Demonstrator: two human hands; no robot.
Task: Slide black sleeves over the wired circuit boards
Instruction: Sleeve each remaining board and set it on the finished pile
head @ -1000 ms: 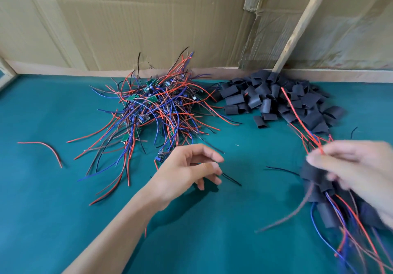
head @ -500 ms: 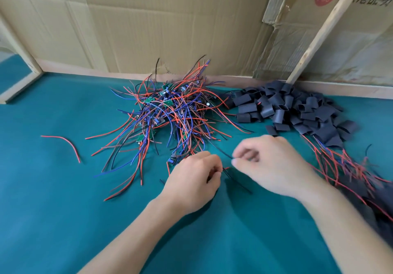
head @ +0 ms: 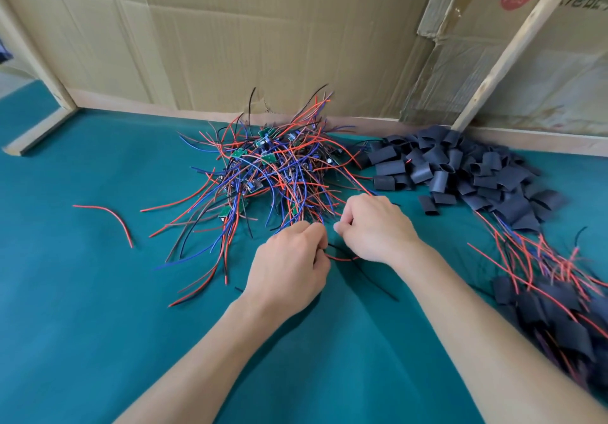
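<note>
Cardboard sheets point(head: 263, 35) are standing behind a teal worktop point(head: 82, 325), and a wooden strip point(head: 513, 45) is leaning against them at the right. At the middle of the worktop a tangled pile of wired circuit boards point(head: 269, 173) is lying, with red, blue and black wires spreading out and small green boards seen between them. Just to the right of it, against the back wall, a heap of black sleeves point(head: 460, 170) is lying. Along the right edge, a group of boards already covered with sleeves point(head: 559, 308) is being kept, their red wires pointing toward the heap.

Both hands are being held close together at the near edge of the tangled pile. The left hand point(head: 289, 265) is curled with its fingers closed on wires, and a red wire and a black wire point(head: 368, 275) are coming out from under it. The right hand point(head: 375, 226) is also curled, and thin wires seem to be pinched between its thumb and fingers, though the view is slightly blurred there. A single red wire point(head: 108, 216) is lying alone at the left, well apart from the pile.
</note>
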